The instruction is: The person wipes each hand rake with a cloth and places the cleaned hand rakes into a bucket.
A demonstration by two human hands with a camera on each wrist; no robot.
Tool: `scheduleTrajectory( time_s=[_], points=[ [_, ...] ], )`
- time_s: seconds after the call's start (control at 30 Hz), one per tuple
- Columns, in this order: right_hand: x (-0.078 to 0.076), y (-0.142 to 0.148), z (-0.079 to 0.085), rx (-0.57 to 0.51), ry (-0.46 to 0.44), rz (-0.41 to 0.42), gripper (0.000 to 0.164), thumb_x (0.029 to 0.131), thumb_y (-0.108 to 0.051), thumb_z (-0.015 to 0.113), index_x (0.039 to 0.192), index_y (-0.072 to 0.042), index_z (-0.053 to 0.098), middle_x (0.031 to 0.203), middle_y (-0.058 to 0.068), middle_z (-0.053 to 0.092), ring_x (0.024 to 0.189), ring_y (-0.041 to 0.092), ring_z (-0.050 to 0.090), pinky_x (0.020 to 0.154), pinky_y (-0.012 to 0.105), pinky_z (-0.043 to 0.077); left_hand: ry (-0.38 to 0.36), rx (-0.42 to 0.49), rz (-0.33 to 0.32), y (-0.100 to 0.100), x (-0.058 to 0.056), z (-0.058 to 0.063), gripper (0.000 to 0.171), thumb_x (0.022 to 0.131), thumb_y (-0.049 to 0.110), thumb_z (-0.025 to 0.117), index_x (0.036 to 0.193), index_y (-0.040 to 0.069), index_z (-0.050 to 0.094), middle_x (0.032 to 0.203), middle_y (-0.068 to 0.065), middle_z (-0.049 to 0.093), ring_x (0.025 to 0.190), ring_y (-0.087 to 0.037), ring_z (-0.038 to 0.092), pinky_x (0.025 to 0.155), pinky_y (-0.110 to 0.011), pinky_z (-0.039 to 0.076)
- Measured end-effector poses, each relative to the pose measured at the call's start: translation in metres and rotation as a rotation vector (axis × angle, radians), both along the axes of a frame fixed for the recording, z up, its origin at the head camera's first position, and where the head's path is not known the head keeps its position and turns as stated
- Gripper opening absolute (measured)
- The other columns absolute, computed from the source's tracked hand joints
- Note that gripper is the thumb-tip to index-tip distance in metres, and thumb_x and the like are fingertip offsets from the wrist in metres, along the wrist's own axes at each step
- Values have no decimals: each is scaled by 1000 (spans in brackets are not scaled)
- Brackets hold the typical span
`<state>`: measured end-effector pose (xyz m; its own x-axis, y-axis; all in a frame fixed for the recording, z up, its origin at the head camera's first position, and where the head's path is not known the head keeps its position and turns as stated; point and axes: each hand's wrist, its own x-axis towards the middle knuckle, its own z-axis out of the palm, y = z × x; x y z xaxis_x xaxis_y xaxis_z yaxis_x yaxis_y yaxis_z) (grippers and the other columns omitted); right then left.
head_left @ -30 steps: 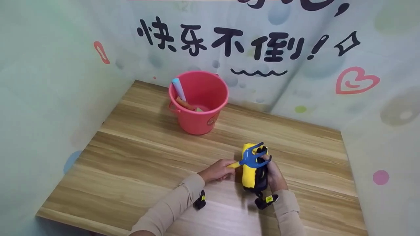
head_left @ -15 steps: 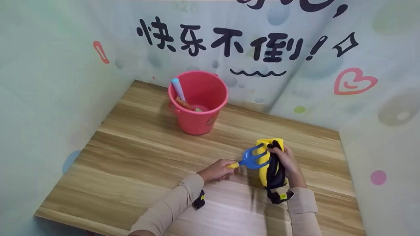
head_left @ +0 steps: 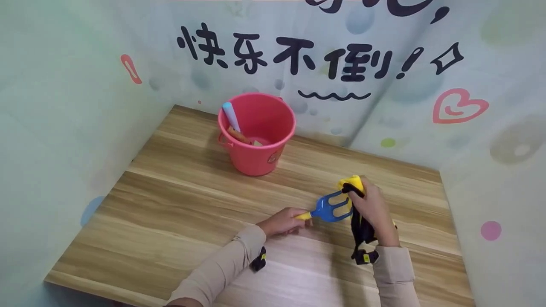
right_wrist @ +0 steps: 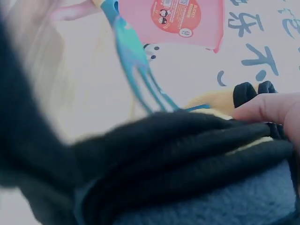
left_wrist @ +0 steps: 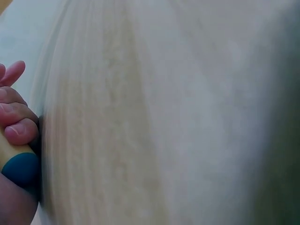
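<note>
My left hand [head_left: 281, 221] grips the yellow handle of a toy garden fork, low over the table. The fork's blue three-tined head [head_left: 327, 209] points right. In the left wrist view, curled fingers [left_wrist: 18, 124] wrap the handle near its blue end [left_wrist: 21, 168]. My right hand [head_left: 374, 209] holds a soft yellow and black fabric bundle [head_left: 353, 184], thumb across its black trim. Seen from the right wrist, the bundle [right_wrist: 178, 154] shows black folds and a fuzzy grey-blue side. The fork's tine tips overlap the bundle's edge there. Much of the bundle is hidden behind my right hand in the head view.
A pink bucket [head_left: 256, 162] stands toward the back of the wooden table [head_left: 170, 204]. Inside lean a light blue stick-like piece [head_left: 230, 115] and an orange-brown piece [head_left: 239, 135]. Printed fabric walls [head_left: 332, 115] rise at the back and both sides.
My right hand has lifted the bundle and shifted it right from beneath the fork, then turned it so less yellow shows. My left hand and the fork stay almost in place.
</note>
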<state>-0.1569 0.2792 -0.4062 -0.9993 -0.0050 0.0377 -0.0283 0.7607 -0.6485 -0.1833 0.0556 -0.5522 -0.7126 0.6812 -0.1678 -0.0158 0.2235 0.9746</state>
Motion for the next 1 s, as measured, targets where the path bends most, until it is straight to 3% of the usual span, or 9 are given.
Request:
scheduleTrajectory(
  time_s=[0.07,0.17,0.33,0.43,0.57,0.67,0.77,0.83,1.0],
  points=[
    [2,1,3,-41,56,-38,26,87,-11,54,113,-9,53,88,12,54,73,22,51,61,27,43,-13,3,-2,0,0,1,22,84,10,50,99,10,65,65,0,53,43,-6,40,35,-18,30],
    [7,2,5,-260,171,-177,30,84,-9,59,113,-9,55,87,9,55,71,17,53,59,25,47,-38,5,2,-1,-1,1,20,85,11,50,98,10,65,60,0,51,40,-6,38,33,-18,29],
    [16,0,0,-945,274,-331,22,84,-5,58,106,-7,57,86,3,59,74,11,58,66,21,51,-70,9,22,-2,-1,2,21,85,14,52,101,10,64,51,3,44,38,-6,36,32,-18,29],
    [21,4,-13,-1437,191,-240,14,91,-7,47,101,-6,56,84,4,62,73,14,61,65,25,52,-87,9,44,-2,-1,2,22,85,16,53,104,12,64,51,3,45,39,-6,37,32,-18,30],
    [32,12,-41,-2016,19,-155,25,97,-16,37,100,-1,56,87,12,65,75,23,64,64,31,54,-112,12,79,0,-2,2,24,86,19,55,109,16,62,54,2,48,38,-6,38,31,-18,30],
    [40,15,-71,-2170,21,-222,23,94,-17,45,105,-1,56,94,15,65,81,26,64,69,34,55,-104,7,98,1,-3,2,22,88,23,56,108,15,61,54,1,49,37,-6,38,31,-19,31],
    [47,14,-94,-2202,37,-254,26,93,-21,48,113,-4,53,101,14,63,87,24,63,75,34,54,-92,6,113,1,-3,1,17,87,26,58,98,13,60,54,0,50,36,-6,40,30,-19,32],
    [51,13,-105,-2244,30,-197,29,95,-25,45,115,-5,52,103,14,63,89,25,62,77,35,54,-86,6,115,2,-3,0,16,87,28,59,90,13,58,54,0,51,36,-6,41,30,-20,33],
    [53,13,-117,-2396,-109,160,50,97,-39,30,117,1,53,106,21,61,95,32,60,86,40,49,-74,2,99,0,-4,-2,14,86,27,61,82,15,55,55,1,52,36,-7,42,30,-21,34]
  ],
)
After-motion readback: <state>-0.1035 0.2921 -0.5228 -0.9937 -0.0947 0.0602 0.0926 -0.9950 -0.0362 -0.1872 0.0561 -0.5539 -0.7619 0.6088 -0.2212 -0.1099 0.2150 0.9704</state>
